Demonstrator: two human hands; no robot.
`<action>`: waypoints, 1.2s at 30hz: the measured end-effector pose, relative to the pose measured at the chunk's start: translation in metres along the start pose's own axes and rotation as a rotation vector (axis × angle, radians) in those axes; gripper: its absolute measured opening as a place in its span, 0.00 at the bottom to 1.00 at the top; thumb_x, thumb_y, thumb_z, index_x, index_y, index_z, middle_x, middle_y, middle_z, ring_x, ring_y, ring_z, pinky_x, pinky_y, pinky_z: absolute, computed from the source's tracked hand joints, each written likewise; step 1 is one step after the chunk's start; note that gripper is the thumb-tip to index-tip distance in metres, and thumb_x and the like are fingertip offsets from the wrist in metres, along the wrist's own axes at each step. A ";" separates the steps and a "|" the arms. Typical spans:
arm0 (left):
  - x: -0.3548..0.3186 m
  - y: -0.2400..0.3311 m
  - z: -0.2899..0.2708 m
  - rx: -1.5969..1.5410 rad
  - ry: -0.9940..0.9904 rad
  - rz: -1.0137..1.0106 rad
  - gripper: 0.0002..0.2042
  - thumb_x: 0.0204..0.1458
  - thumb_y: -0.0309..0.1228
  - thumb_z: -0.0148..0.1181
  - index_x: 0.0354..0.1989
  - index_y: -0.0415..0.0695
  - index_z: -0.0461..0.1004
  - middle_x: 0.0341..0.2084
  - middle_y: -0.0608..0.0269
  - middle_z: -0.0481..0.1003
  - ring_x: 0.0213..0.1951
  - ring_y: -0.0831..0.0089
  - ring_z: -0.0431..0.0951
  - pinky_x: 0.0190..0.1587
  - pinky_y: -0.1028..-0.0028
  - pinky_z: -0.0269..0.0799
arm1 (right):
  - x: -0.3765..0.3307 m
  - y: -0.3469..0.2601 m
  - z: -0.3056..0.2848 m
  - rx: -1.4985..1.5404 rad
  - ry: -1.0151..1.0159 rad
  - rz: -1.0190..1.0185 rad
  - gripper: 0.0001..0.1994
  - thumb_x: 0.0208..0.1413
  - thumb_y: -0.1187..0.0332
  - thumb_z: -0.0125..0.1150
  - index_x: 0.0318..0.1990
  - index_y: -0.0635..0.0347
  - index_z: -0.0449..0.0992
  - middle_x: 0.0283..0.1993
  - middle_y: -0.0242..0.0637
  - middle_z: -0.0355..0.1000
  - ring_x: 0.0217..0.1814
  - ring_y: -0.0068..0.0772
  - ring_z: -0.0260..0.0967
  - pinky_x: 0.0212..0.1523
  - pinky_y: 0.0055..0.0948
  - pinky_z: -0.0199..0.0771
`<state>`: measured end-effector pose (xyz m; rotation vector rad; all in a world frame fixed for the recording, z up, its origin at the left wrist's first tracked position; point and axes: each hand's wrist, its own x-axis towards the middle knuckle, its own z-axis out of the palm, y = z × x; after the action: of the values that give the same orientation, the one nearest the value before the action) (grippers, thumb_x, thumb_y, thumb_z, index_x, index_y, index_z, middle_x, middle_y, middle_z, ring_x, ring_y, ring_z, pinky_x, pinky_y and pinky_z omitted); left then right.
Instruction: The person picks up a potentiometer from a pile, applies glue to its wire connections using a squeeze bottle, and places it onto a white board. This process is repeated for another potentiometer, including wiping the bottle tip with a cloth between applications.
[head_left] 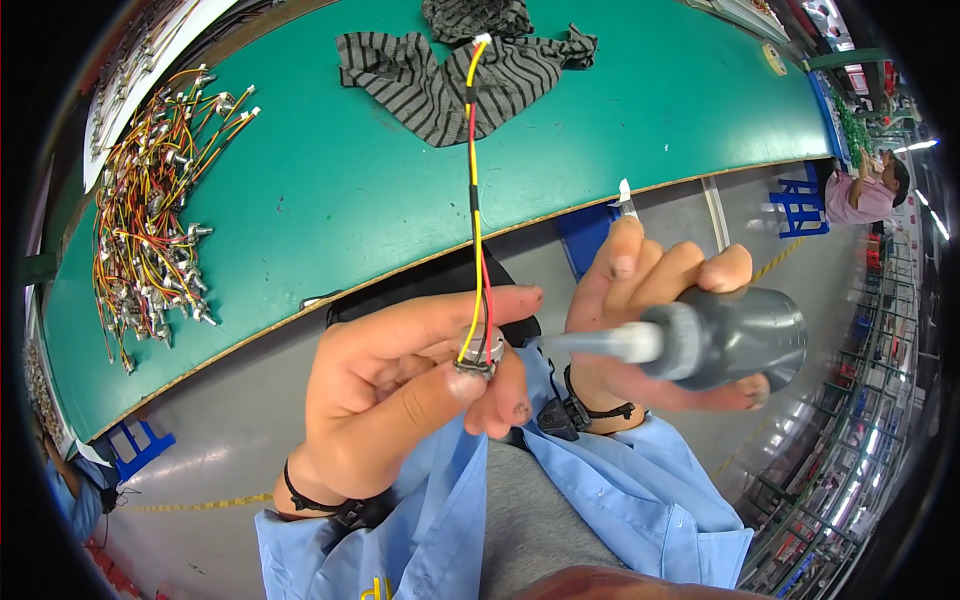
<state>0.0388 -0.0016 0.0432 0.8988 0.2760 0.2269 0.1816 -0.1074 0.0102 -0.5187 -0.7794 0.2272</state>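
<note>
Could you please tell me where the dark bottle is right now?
In the head view, the dark bottle is right of centre, in the right hand, its nozzle pointing left toward the wired metal part in the left hand.

Before me I have a green-topped table [330, 190]. On it, to my left, I see a tangled heap of wired parts [155, 230]; ahead lies a crumpled grey-and-black striped cloth [425, 85], and near the far right a pale roll [774, 60].

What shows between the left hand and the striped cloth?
In the head view, the yellow, red and black wire bundle spans the stretch from the left hand to the striped cloth, with the green tabletop behind much of it.
</note>
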 end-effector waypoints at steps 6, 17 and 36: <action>0.003 -0.004 -0.006 -0.139 -0.065 -0.004 0.23 0.54 0.28 0.48 0.55 0.22 0.61 0.18 0.54 0.70 0.18 0.73 0.68 0.21 0.76 0.64 | 0.009 -0.004 -0.008 0.459 0.413 0.098 0.37 0.45 0.33 0.57 0.42 0.65 0.66 0.18 0.29 0.54 0.15 0.21 0.46 0.42 0.28 0.59; 0.004 -0.005 -0.011 -0.232 -0.200 0.026 0.21 0.57 0.23 0.46 0.58 0.26 0.61 0.23 0.60 0.69 0.25 0.75 0.67 0.29 0.76 0.64 | 0.002 -0.001 -0.004 0.113 0.032 0.178 0.39 0.47 0.28 0.47 0.43 0.61 0.65 0.20 0.35 0.66 0.17 0.28 0.60 0.46 0.38 0.59; 0.002 -0.001 0.002 -0.073 -0.022 0.046 0.22 0.50 0.25 0.50 0.50 0.19 0.63 0.16 0.54 0.68 0.17 0.73 0.65 0.21 0.75 0.62 | 0.002 0.002 -0.004 0.030 -0.104 0.127 0.40 0.47 0.28 0.47 0.45 0.63 0.61 0.19 0.31 0.61 0.18 0.25 0.57 0.43 0.39 0.59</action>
<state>0.0417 -0.0035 0.0434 0.8357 0.2250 0.2683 0.1858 -0.1065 0.0073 -0.5321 -0.8433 0.3858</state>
